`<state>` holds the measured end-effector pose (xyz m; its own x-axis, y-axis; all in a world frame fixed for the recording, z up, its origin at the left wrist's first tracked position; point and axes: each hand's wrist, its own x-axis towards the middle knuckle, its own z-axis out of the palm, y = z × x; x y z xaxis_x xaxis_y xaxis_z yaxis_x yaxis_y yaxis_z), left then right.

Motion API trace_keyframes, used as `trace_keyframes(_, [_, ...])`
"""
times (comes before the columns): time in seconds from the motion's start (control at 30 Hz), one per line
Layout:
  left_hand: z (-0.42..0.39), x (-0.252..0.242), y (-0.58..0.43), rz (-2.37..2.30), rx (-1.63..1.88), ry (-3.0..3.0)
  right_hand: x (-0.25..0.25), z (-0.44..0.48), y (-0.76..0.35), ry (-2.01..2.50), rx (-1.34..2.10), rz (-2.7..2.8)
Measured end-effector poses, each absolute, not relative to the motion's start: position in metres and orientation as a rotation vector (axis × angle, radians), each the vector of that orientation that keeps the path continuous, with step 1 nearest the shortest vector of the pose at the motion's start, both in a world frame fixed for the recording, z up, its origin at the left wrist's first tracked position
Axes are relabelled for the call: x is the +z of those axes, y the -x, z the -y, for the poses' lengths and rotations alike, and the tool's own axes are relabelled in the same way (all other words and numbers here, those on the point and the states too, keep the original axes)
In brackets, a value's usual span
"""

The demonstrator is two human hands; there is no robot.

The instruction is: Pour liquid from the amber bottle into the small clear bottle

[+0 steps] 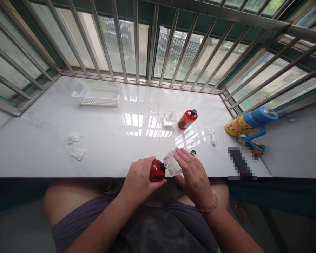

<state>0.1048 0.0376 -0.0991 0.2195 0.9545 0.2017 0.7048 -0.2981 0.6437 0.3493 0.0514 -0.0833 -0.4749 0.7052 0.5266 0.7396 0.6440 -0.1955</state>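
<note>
My left hand [142, 177] is wrapped around a reddish-brown bottle [157, 171] at the front edge of the white counter. Its black neck points right and meets the mouth of a clear bottle [171, 162]. That clear bottle is tilted towards the left, gripped in my right hand [193, 172]. Whether liquid passes between the two mouths I cannot tell. Just beyond my right fingers lies a small black cap [193, 153]. Farther back stand another reddish-brown bottle [187, 119], with a black cap on, and a small clear pump bottle [170, 118].
A white perforated basket [100, 94] is at the back left. Crumpled tissues [77, 154] lie on the left, and another tissue [211, 135] on the right. A blue and yellow flask [249, 122] stands by the right wall, near a blurred-out dark object [241, 163]. Metal bars line the window behind.
</note>
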Motion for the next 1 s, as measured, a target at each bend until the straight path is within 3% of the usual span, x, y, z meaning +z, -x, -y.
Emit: trace_keyframes(1.0, [-0.0365, -0.1041, -0.1043, -1.532, 0.777, -2.050, -0.0761, -0.0505, -0.3505, 1.115, -0.144, 2.331])
